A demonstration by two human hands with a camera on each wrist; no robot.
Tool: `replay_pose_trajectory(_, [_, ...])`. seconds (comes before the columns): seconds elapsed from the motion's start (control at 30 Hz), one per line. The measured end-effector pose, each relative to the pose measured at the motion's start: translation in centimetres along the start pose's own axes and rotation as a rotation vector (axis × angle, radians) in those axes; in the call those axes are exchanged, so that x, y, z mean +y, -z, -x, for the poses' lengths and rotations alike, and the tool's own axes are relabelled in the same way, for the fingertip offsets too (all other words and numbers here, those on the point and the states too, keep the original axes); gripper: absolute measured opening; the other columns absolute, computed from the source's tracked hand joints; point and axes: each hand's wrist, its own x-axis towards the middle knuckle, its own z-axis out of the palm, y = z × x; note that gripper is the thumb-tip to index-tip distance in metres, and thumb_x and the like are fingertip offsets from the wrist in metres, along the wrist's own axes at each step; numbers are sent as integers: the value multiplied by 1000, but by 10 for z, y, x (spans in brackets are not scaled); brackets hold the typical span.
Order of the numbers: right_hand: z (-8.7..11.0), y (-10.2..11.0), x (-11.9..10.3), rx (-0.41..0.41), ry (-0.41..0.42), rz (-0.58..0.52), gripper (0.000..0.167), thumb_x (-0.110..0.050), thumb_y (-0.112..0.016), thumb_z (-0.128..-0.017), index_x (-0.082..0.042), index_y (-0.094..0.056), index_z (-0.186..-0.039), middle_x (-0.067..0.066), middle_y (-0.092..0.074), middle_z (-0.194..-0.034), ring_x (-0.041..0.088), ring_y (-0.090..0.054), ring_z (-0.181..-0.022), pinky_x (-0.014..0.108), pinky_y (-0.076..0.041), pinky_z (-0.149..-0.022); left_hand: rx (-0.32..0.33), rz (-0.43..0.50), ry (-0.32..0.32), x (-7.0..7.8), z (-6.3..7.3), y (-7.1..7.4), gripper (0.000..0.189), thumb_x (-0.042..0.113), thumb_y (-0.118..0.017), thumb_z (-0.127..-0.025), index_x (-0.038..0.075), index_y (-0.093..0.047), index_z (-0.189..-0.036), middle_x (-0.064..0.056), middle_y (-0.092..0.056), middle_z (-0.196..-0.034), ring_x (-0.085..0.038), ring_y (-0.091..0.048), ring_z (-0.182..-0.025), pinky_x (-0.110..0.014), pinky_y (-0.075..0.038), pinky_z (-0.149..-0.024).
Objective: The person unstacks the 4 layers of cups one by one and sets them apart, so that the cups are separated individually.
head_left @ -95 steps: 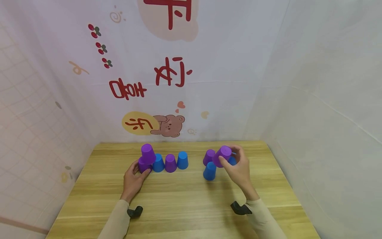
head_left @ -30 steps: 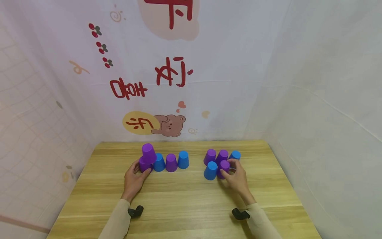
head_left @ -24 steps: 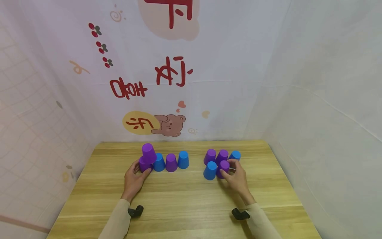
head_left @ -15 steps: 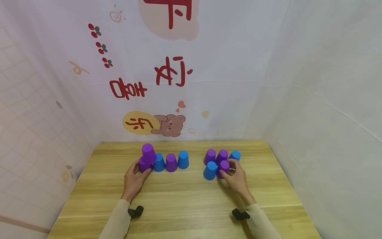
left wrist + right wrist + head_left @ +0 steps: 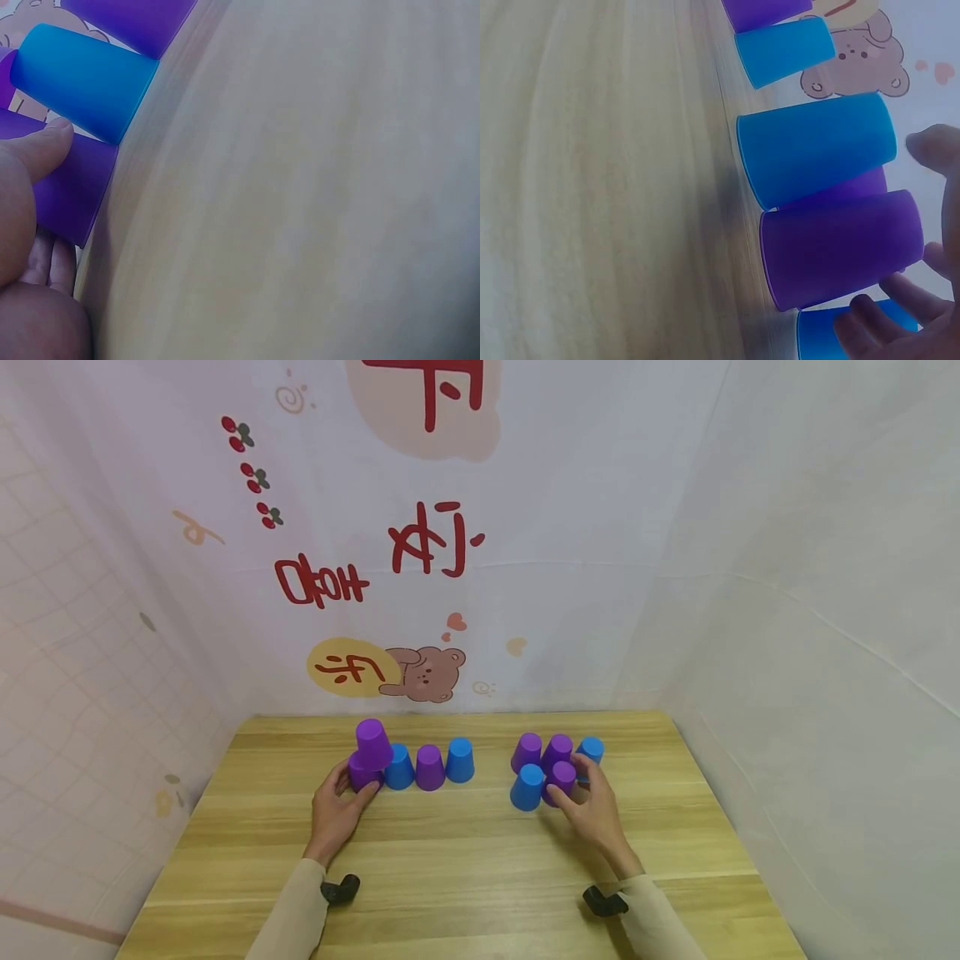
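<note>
My left hand [image 5: 333, 814] grips an upside-down purple cup [image 5: 79, 180] at the left end of a row, thumb on its near side and fingers beyond. A second purple cup [image 5: 374, 745] stands on top, bridging the gripped cup and the blue cup [image 5: 399, 768] beside it. On the right, my right hand [image 5: 596, 810] surrounds a front purple cup [image 5: 844, 247] with spread fingers. The right wrist view shows its thumb [image 5: 932, 148] apart from the cup and the fingertips close to its side. A front blue cup [image 5: 817, 150] stands against that purple cup.
The left row continues with a purple cup [image 5: 430, 768] and a blue cup [image 5: 460, 760]. Behind the right front pair stand two purple cups [image 5: 527, 753] and a blue cup [image 5: 591, 749]. A printed cloth [image 5: 555, 568] hangs behind the wooden table [image 5: 465, 877].
My right hand has lowered the purple cup from the air to the table beside the front blue cup, then loosened its fingers from it. The left hand keeps its grip.
</note>
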Motion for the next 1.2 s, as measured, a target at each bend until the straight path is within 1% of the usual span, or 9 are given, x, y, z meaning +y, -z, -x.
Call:
replay_pose_trajectory(0.1, [2, 1, -4, 6, 16, 9, 77, -31, -87, -100, -5, -50, -162, 23, -63, -157, 46, -67, -137, 72, -56, -119, -1, -1, 1, 0, 0, 0, 74, 21, -86, -104, 5, -51, -167, -27, -59, -165, -46, -59, -154, -59, -46, -134])
replay_pose_trajectory(0.2, [4, 2, -7, 11, 25, 10, 81, -32, -85, -100, -4, -48, -165, 25, -61, -159, 50, -64, -141, 78, -49, -123, -3, -2, 9, 0, 0, 0, 74, 22, -86, -104, 6, -50, -167, -26, -59, -166, -45, -59, -155, -58, -46, -134])
replay_pose_trajectory(0.33, [3, 2, -10, 17, 29, 15, 86, -35, -84, -100, -8, -43, -170, 24, -52, -170, 53, -52, -156, 84, -34, -130, -7, -2, 16, -1, 0, 0, 74, 23, -86, -104, 6, -50, -167, -26, -58, -167, -45, -58, -155, -57, -45, -135])
replay_pose_trajectory(0.4, [2, 3, -13, 22, 38, 19, 87, -35, -84, -100, -12, -41, -172, 23, -49, -174, 53, -46, -161, 85, -31, -132, -6, -1, 14, -1, 0, 1, 74, 22, -86, -104, 5, -50, -167, -27, -58, -166, -45, -58, -155, -57, -46, -135])
replay_pose_trajectory(0.47, [2, 3, -18, 26, 56, 26, 87, -35, -84, -100, -15, -41, -172, 22, -49, -175, 53, -44, -163, 86, -31, -132, -3, -1, 10, 0, 0, 0, 74, 22, -86, -104, 5, -50, -166, -27, -58, -166, -45, -58, -155, -56, -46, -135])
replay_pose_trajectory(0.67, [2, 4, -36, 21, 126, 10, 85, -33, -84, -99, -20, -42, -171, 22, -53, -171, 50, -48, -160, 86, -36, -128, 0, 0, 2, -1, 0, 0, 75, 22, -86, -104, 5, -50, -167, -27, -58, -167, -45, -58, -156, -55, -46, -134])
replay_pose_trajectory(0.9, [-2, 5, -50, 39, 178, 24, 86, -29, -87, -96, -21, -44, -171, 23, -55, -169, 51, -49, -159, 84, -40, -126, 3, 0, 4, 0, 0, -1, 75, 21, -86, -103, 4, -50, -167, -26, -58, -167, -44, -59, -156, -54, -46, -133])
replay_pose_trajectory(1.07, [-7, 2, -68, 19, 193, 12, 89, -31, -86, -95, -22, -42, -173, 20, -50, -174, 51, -48, -160, 83, -43, -126, 13, -7, 6, 2, 0, -1, 75, 19, -87, -103, 4, -50, -167, -26, -59, -166, -43, -61, -154, -52, -48, -131])
replay_pose_trajectory(1.2, [-14, -5, -83, -10, 214, 2, 91, -34, -86, -95, -25, -39, -174, 18, -46, -178, 50, -48, -161, 83, -43, -126, 17, -15, 11, 2, -1, -2, 75, 19, -88, -102, 4, -51, -166, -25, -61, -165, -42, -62, -153, -51, -49, -130])
